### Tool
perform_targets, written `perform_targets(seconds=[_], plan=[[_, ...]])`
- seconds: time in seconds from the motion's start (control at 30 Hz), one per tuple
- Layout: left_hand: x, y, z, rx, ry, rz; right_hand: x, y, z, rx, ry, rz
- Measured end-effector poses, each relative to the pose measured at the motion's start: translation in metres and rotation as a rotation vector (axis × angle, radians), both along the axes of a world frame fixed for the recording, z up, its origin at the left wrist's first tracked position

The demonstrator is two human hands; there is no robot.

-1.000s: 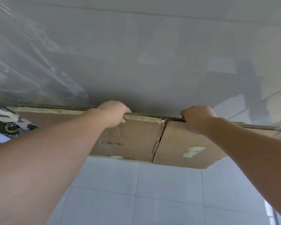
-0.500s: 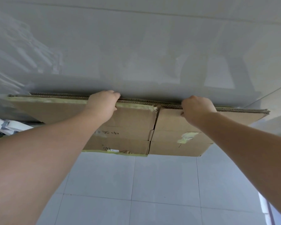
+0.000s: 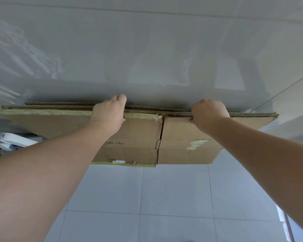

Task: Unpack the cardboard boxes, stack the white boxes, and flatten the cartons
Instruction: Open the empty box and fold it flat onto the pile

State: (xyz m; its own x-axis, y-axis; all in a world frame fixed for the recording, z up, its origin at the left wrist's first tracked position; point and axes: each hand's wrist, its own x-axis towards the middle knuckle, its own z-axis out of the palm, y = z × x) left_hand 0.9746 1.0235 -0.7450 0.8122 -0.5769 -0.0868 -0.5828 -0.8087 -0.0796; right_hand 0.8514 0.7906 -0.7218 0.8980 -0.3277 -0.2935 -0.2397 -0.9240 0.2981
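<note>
- The flat cartons (image 3: 133, 137) stand on edge against a shiny pale wall (image 3: 147, 49), above a floor of pale tiles (image 3: 173, 189). Several brown sheets are stacked together, and their wavy edges show along the top.
- The left hand (image 3: 108, 112) holds the top edge near the middle. Its fingers curl over the far side of the edge, and its thumb sits on the near face.
- The right hand (image 3: 208, 112) holds the same top edge, a bit further to the right. Its fingers are curled tight around the edge, like a fist.
- The cartons look light for their size, but they are wide, so I think they can flop or swing.
- Each sheet seems stiff one way, yet it bends easily at the fold lines. The split down the middle of the front sheet is a weak spot.
- The sheets are smooth and can slip past each other. Pinching all of them together should stop one from sliding out.
- Yellow-green tape (image 3: 42, 111) sticks to the top left edge and looks rough and torn.
- Two hands set well apart on the top edge is a good way to hold them.
- Some white things (image 3: 9, 139) sit at the far left, too unclear to name.
</note>
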Motion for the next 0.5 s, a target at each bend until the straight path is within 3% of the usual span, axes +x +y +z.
perform_targets(seconds=[0.23, 0.4, 0.5], plan=[[-0.012, -0.004, -0.007, 0.035, -0.016, -0.114, -0.008, 0.002, -0.007, 0.083, 0.003, -0.003], [-0.009, -0.005, -0.019, 0.176, 0.173, -0.062, -0.011, 0.003, -0.019, 0.226, 0.088, -0.037], [-0.008, 0.001, -0.022, 0.198, 0.205, -0.106, -0.01, 0.006, -0.022, 0.229, 0.199, 0.06]])
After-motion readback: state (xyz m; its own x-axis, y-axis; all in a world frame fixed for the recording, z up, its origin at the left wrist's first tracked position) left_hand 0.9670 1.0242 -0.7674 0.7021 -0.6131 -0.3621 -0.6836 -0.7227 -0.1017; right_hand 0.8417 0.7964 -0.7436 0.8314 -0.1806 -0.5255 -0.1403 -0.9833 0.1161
